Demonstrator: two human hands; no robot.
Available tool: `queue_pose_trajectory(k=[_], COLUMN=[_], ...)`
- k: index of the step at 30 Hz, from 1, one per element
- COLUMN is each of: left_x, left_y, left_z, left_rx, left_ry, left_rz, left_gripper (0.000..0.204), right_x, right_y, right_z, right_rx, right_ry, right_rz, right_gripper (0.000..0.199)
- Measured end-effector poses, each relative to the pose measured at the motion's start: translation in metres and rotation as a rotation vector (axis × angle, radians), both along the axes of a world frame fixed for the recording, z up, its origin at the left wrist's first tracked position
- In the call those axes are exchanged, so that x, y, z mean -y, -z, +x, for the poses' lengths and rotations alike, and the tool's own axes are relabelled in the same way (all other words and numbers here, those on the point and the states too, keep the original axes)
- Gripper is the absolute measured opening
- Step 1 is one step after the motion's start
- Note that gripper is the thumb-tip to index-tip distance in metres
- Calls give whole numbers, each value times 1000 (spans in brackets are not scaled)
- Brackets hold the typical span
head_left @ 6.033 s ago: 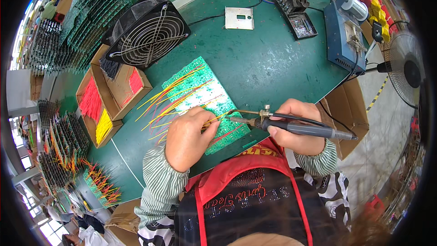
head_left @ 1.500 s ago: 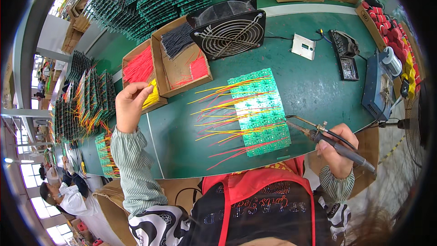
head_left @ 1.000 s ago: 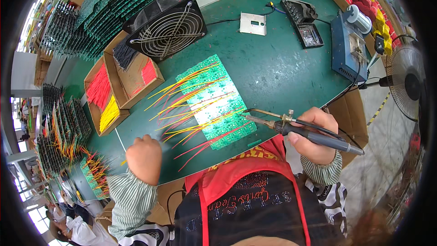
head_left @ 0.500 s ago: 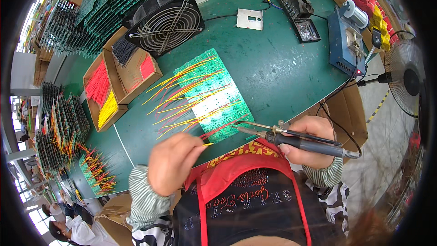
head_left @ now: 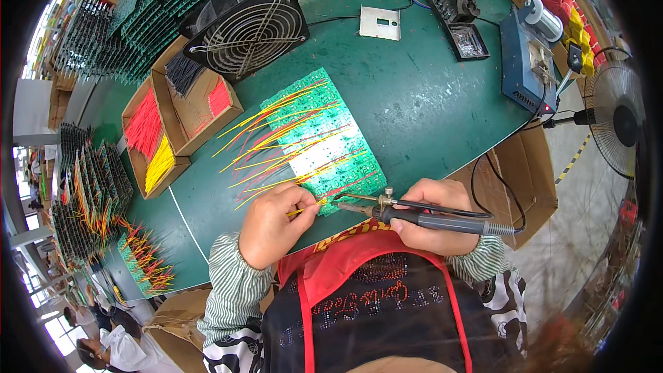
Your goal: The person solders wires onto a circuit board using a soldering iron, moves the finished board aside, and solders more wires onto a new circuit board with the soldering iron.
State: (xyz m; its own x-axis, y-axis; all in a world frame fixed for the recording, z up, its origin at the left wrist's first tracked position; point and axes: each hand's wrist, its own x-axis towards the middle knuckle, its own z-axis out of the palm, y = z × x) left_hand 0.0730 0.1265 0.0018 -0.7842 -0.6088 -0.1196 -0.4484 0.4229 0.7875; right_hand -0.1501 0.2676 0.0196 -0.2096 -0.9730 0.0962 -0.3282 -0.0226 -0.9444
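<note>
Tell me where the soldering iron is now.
Head view, lower right of centre: the soldering iron is in the right hand, its tip near the green circuit board.

A green circuit board lay on the tabletop. The left hand pinched a yellow wire at the board's near end; the right hand gripped a soldering iron, tip near the wire.

two fans, one soldering iron
</note>
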Motion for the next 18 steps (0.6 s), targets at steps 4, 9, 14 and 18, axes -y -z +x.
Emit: queue_pose_trajectory(k=[4,9,14,18], left_x=[0,3,2,0], left_y=[-1,4,-2,-6], left_z=[0,1,-1,-2], left_rx=[16,-7,55,61], left_ry=[-4,25,23,28], left_rz=[22,3,10,-63], left_gripper=[9,9,8,8], right_x=[4,6,5,0], right_y=[0,4,1,-2], right_z=[2,1,-4,-10], right_rx=[-12,15,-11,-26], right_ry=[5,-4,-16,12], right_rz=[11,-4,-3,-20], right_gripper=[16,16,17,18])
